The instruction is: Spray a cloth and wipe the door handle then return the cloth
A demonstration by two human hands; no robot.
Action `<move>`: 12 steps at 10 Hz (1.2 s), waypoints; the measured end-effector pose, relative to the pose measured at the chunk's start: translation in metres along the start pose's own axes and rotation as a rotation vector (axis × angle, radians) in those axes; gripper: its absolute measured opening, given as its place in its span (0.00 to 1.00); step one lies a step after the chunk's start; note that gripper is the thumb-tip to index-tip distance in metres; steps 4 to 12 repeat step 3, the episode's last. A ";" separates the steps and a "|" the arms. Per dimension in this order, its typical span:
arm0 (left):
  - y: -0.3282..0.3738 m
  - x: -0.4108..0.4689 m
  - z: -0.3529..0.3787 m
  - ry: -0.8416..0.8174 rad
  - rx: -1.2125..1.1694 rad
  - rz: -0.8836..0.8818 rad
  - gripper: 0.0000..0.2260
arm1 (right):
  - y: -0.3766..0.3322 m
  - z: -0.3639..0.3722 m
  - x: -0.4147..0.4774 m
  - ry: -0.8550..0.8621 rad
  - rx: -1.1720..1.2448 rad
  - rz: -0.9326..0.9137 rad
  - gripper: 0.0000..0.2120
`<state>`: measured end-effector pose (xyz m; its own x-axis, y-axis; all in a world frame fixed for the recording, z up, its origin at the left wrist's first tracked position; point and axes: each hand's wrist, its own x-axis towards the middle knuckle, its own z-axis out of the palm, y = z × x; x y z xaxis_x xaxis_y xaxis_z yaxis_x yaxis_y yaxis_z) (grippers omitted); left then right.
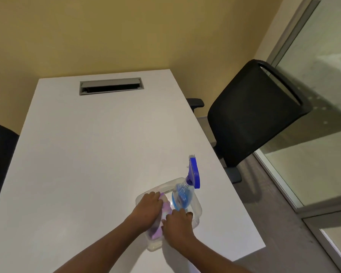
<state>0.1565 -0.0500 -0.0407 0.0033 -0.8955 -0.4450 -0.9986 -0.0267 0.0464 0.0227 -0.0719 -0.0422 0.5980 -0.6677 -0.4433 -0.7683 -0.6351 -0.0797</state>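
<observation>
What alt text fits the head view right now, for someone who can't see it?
Both hands, left and right, press on a lilac cloth in a clear tub on a white table. A blue spray bottle stands in the tub; a black chair sits to the right.

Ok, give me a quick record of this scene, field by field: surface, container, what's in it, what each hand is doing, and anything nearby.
surface: white table with a cable slot at its far end
container: clear plastic tub near the table's right edge
contents: lilac cloth; spray bottle with blue trigger head, standing upright
left hand: on the cloth, inside the tub
right hand: on the cloth, beside the bottle
grip: cannot tell whether the cloth is grasped or only pressed
nearby: black chair to the right, glass partition behind it
</observation>
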 end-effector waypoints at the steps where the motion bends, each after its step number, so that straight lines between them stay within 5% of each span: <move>1: 0.015 -0.009 -0.004 0.074 -0.109 -0.049 0.21 | 0.002 -0.006 -0.014 0.192 0.122 0.015 0.06; 3: 0.038 -0.023 0.005 0.245 -0.370 -0.141 0.09 | 0.036 -0.001 -0.033 0.464 0.267 0.184 0.15; 12: 0.038 -0.023 0.005 0.245 -0.370 -0.141 0.09 | 0.036 -0.001 -0.033 0.464 0.267 0.184 0.15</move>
